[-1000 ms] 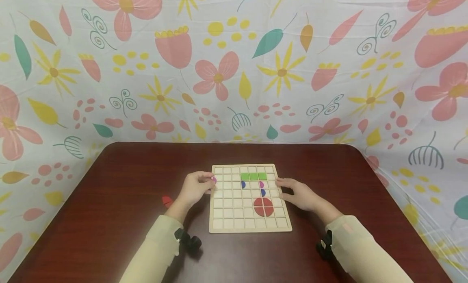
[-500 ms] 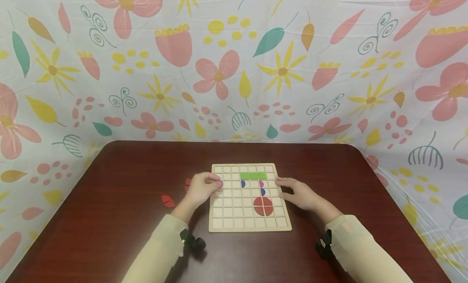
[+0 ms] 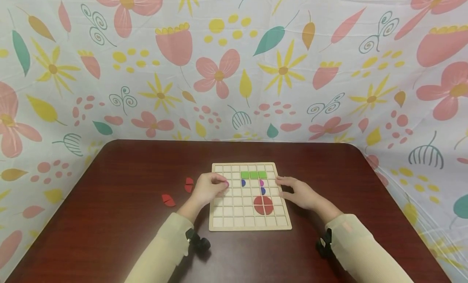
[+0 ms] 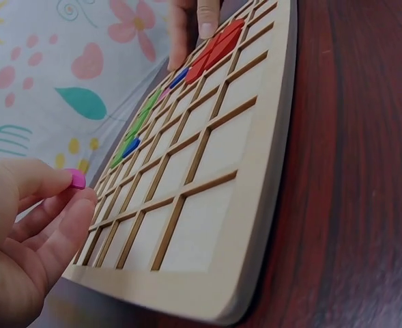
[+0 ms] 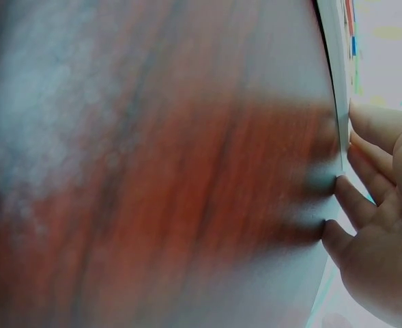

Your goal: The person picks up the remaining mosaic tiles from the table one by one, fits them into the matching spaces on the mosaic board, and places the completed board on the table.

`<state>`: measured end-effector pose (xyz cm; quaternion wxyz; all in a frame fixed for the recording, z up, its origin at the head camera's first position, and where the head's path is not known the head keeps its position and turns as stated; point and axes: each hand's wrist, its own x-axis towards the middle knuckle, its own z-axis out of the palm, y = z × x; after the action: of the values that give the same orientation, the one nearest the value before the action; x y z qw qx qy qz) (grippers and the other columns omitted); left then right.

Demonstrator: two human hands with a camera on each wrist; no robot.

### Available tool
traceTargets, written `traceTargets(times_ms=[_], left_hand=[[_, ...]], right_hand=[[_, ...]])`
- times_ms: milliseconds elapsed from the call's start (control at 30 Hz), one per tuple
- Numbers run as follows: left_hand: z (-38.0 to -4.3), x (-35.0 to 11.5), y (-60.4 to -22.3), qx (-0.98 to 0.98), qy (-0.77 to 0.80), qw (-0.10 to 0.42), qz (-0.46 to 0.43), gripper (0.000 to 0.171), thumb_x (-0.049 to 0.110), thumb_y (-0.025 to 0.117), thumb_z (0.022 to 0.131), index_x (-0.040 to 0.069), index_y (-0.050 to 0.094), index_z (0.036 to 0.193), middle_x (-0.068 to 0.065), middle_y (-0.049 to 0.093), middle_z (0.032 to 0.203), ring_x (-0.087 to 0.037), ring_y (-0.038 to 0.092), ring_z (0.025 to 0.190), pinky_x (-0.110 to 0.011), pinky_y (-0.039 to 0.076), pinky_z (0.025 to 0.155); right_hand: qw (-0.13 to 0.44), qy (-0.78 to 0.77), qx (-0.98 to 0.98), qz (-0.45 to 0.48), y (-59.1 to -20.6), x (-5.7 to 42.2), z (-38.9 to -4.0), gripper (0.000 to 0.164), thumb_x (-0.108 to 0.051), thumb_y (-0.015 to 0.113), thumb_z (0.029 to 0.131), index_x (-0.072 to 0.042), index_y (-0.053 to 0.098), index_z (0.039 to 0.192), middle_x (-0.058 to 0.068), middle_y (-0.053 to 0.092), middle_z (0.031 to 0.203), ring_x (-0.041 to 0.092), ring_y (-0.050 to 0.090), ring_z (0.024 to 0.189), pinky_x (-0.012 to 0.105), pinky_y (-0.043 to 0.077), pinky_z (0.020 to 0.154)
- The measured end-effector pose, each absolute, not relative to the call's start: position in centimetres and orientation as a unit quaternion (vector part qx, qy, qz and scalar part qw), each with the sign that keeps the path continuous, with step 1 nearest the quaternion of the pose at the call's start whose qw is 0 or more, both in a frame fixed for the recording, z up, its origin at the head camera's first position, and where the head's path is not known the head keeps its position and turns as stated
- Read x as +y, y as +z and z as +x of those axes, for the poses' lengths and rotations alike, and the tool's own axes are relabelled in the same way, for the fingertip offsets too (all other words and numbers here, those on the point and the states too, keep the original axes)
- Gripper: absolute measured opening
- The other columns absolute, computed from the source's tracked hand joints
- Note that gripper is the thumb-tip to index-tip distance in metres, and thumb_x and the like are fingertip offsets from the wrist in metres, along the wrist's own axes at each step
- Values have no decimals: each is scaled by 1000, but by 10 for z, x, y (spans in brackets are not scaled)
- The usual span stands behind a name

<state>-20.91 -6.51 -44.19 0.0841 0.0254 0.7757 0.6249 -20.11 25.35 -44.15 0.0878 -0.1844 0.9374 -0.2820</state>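
The person's left hand [image 3: 209, 188] pinches a small magenta piece with a rounded edge [image 4: 76, 179] between thumb and fingers, holding it over the left part of the square pale-wood grid board [image 3: 239, 222]. In the left wrist view the piece appears raised off the board's cells; the fingers cover much of it, so I cannot tell which way its long axis lies. The left hand is the nearer one to it; the right hand [image 3: 300, 194] lies across at the board's right edge, fingers extended and touching that edge, gripping no piece.

From the held piece, the small blue half-round piece [image 3: 243, 183] on the board lies to the right, and a small magenta half-round piece [image 3: 261, 183] farther along, below three green square tiles [image 3: 254, 175]. Another blue half-round piece [image 3: 263, 191] and a red disc of four quarters [image 3: 258, 201] sit on the board's right half. Left of the board, two clusters of red curved pieces [image 3: 166, 198] lie on the dark red-brown wooden bench [image 3: 146, 165].

Compared with a second ago, the left hand has carried its piece inward from the board's left edge, uncovering the nearer red cluster; the right hand and the set pieces match.
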Motion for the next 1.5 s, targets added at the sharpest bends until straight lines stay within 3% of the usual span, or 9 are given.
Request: traceTargets(times_ms=[600, 1233, 1500], left_hand=[[-207, -45, -444, 834, 547, 64, 48, 10, 8, 73, 80, 3, 74, 88, -7, 69, 80, -9, 60, 63, -23, 53, 59], [-210, -33, -440, 845, 528, 73, 50, 10, 9, 70, 82, 4, 74, 90, -6, 69, 80, -9, 60, 62, -22, 52, 57], [-214, -28, -438, 840, 533, 84, 50, 9, 4, 69, 82, 0, 73, 89, -11, 72, 79, -11, 61, 62, -19, 48, 54]], right_hand=[[91, -287, 936, -181, -444, 253, -202, 50, -19, 63, 90, -3, 49, 136, 17, 43, 145, 39, 35, 136, 55, 36, 104], [98, -279, 937, -186, -441, 252, -204, 53, -20, 63, 91, -2, 47, 138, 20, 40, 146, 41, 34, 135, 56, 36, 103], [71, -261, 938, -215, -440, 243, -206, 51, -14, 60, 92, 4, 45, 137, 22, 40, 145, 43, 36, 134, 56, 36, 104]])
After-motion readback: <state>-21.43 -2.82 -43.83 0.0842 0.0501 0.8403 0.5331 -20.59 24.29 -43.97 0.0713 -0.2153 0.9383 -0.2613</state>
